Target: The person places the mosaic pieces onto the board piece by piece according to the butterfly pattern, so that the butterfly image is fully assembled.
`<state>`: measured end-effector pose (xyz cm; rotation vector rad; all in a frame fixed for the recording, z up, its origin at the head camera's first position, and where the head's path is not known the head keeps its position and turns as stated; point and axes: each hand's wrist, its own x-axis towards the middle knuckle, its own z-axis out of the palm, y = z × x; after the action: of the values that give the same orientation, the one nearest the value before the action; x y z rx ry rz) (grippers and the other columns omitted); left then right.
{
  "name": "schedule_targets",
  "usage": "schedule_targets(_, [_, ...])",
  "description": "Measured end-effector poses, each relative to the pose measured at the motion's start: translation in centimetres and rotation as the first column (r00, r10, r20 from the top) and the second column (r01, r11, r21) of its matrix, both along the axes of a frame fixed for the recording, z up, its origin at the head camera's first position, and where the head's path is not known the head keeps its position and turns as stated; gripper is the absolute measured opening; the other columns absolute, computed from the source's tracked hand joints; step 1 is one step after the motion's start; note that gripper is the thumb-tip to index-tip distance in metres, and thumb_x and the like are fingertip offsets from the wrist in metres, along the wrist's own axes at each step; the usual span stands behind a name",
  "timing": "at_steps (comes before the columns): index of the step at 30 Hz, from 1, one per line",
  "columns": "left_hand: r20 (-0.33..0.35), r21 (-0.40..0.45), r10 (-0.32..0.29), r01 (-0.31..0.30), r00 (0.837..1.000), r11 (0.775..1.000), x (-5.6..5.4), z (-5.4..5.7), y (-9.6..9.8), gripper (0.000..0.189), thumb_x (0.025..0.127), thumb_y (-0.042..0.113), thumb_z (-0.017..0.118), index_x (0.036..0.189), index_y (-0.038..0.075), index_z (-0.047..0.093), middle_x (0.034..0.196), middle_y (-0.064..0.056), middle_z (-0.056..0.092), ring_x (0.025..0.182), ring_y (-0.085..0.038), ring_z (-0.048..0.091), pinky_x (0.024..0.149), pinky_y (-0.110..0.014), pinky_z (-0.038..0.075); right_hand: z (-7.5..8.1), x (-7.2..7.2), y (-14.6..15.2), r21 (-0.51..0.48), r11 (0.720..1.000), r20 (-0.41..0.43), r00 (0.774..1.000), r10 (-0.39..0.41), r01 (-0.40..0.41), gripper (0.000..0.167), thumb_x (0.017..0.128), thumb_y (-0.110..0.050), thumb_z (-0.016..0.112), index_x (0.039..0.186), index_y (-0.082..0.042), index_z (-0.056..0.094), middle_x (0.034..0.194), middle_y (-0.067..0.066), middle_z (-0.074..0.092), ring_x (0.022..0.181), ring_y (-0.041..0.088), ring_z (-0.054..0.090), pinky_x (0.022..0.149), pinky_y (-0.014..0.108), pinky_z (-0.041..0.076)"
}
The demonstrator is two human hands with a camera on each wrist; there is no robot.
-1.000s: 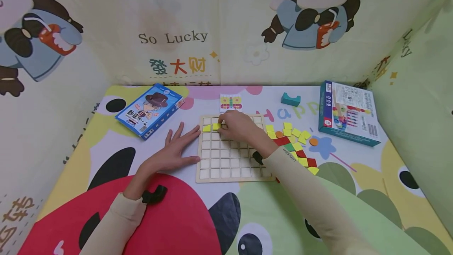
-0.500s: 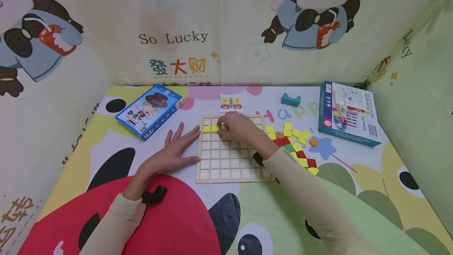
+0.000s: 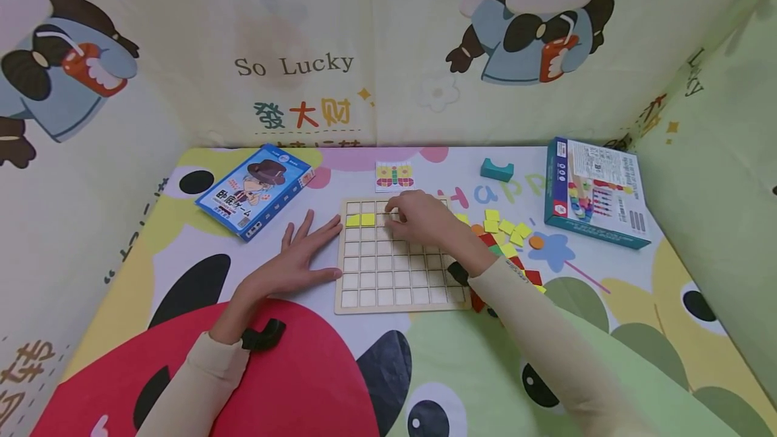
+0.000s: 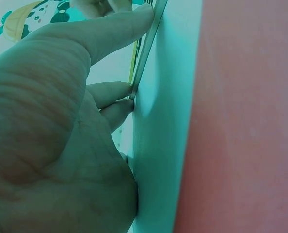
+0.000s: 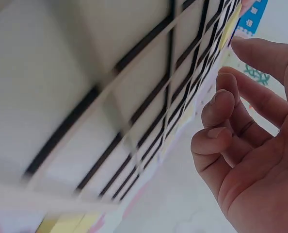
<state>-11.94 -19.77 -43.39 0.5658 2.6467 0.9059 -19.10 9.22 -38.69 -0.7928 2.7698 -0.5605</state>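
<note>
A wooden grid board [image 3: 400, 309] lies in the middle of the table. Two yellow square tiles [image 3: 367, 220] sit side by side in cells of its second row, at the left. My left hand [image 3: 288, 258] is spread flat, thumb and fingertips against the board's left edge; the left wrist view shows the thumb [image 4: 120, 31] at that edge. Over the upper cells, just right of the yellow tiles, hovers my right hand [image 3: 421, 219]. In the right wrist view its thumb and index finger [image 5: 260, 92] stand apart with nothing between them, the other fingers loosely bent.
Loose yellow tiles [image 3: 492, 226], red tiles [image 3: 533, 278] and an orange disc [image 3: 537, 243] lie right of the board, partly behind the right forearm. A butterfly pattern card [image 3: 394, 176] lies behind the board. A blue box [image 3: 257, 191], teal block [image 3: 496, 170] and teal-edged box [image 3: 597, 194] stand farther back.
The second yellow tile has slid left and down to lie squarely beside the first, and my right hand has let go and moved slightly right. The left hand has stayed put.
</note>
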Motion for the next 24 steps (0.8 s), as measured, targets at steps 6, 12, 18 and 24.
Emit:
schedule_targets(6, [0.001,0.005,0.008,-0.008,1.000,1.000,0.0,0.0,0.0,0.095,0.089,0.042,0.081,0.168,0.022,0.032,0.180,-0.004,0.021,0.167,-0.041,-0.013,0.128,-0.072,-0.016,0.4,0.9,4.4,0.007,0.999,-0.027,0.999,-0.046,0.046,0.032,0.100,-0.030,0.074,0.125,-0.010,0.076,0.083,0.002,0.066,0.089,0.023,0.066,0.088,0.041,0.059])
schedule_targets(12, [0.005,0.001,0.010,-0.010,1.000,1.000,0.0,0.1,0.2,0.095,0.089,0.042,0.081,0.168,0.022,0.032,0.180,-0.003,0.021,0.167,-0.041,-0.013,0.128,-0.072,-0.016,0.7,1.9,10.6,0.021,0.996,-0.066,0.994,-0.090,0.091,0.030,0.098,-0.025,0.077,0.121,-0.006,0.076,0.085,0.005,0.068,0.078,0.021,0.060,0.076,0.037,0.058])
schedule_targets(18, [0.007,-0.005,0.012,-0.012,1.000,1.000,0.0,0.0,0.1,0.095,0.089,0.042,0.081,0.168,0.021,0.033,0.180,-0.004,0.021,0.167,-0.041,-0.014,0.127,-0.072,-0.016,0.9,3.1,15.3,0.077,0.982,-0.033,0.984,-0.173,0.175,0.030,0.097,-0.025,0.077,0.121,-0.007,0.076,0.088,0.005,0.069,0.080,0.019,0.058,0.066,0.027,0.049])
schedule_targets(24, [0.008,-0.005,0.011,-0.011,1.000,1.000,0.0,0.1,0.2,0.095,0.089,0.042,0.081,0.168,0.021,0.033,0.180,-0.004,0.021,0.167,-0.040,-0.014,0.127,-0.072,-0.016,0.9,4.0,18.3,0.094,0.974,0.017,0.978,-0.208,0.206,0.029,0.096,-0.023,0.077,0.119,-0.005,0.076,0.089,0.004,0.071,0.080,0.018,0.059,0.068,0.028,0.051])
